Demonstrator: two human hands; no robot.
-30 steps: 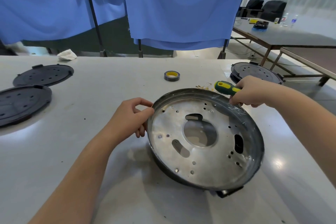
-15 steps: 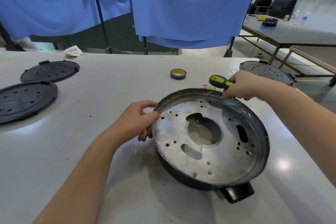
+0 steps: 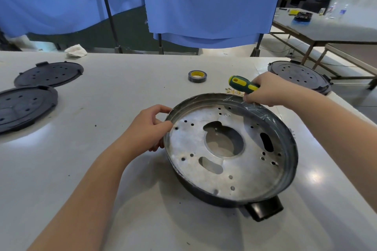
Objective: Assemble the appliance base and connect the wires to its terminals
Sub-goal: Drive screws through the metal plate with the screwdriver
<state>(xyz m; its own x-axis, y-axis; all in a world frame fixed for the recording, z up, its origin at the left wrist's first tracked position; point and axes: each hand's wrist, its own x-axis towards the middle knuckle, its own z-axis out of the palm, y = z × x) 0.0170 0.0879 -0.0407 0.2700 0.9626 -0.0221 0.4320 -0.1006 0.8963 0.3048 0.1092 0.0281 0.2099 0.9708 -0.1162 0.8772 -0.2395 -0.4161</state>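
A round metal appliance base (image 3: 230, 177), upside down with a silver perforated plate inside a dark rim, sits on the white table in front of me. A black handle stub (image 3: 263, 210) sticks out at its near right. My left hand (image 3: 149, 130) pinches the rim at its left edge. My right hand (image 3: 267, 89) rests on the far rim and holds a green and yellow screwdriver (image 3: 242, 84), its handle pointing left. Small brass terminals (image 3: 232, 91) lie just behind the rim. No wires are visible.
A roll of black tape (image 3: 197, 76) with a yellow core lies beyond the base. Two black plastic covers (image 3: 49, 74) (image 3: 24, 106) lie at the left, another (image 3: 299, 75) at the far right corner. Blue curtains hang behind the table.
The base has turned a little in my hands, so its black handle stub now shows fully at the near right. Both hands keep their grips.
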